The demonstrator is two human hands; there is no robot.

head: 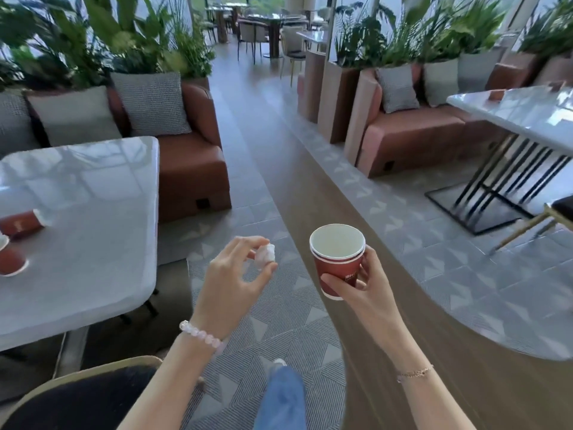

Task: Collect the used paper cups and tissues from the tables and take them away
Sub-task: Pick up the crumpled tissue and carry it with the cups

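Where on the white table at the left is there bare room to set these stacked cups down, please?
The white table is bare across its middle and right side, from the tipped red cup to the rounded corner beside the brown sofa. Its left edge is crowded: the tipped cup and a second red cup lie close together.
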